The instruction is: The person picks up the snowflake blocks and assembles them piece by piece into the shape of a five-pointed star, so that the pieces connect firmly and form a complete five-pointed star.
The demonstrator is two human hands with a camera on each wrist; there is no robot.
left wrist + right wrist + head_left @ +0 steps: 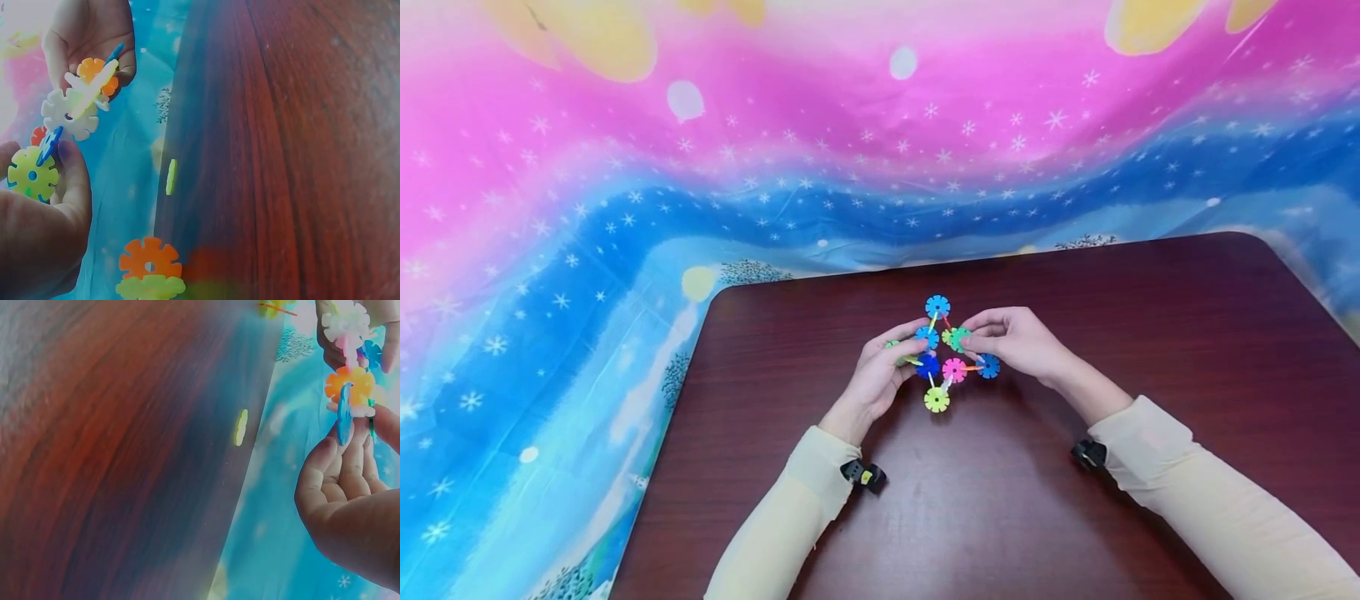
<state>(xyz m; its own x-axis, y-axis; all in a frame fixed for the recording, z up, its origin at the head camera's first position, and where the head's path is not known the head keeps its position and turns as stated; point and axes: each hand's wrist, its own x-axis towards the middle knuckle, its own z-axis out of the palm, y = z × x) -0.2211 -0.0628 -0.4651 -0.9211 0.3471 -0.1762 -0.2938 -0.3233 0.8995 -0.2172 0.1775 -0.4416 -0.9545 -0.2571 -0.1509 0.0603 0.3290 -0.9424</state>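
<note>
Both hands hold a star-like chain of slotted plastic flower discs above the table. My left hand pinches its left side, with thumb on a light blue disc; a dark blue disc sits just below. On the right side my right hand grips near a green disc, with a blue disc under its fingers. A blue disc tops the figure, a pink disc lies inward, and a yellow-green disc forms the bottom tip. In the right wrist view an orange disc shows above the fingertips.
A dark red-brown wooden table spans below the hands. Behind it hangs a pink and blue cloth with snowflakes. The left wrist view also has an orange disc joined to a yellow-green one near the bottom edge.
</note>
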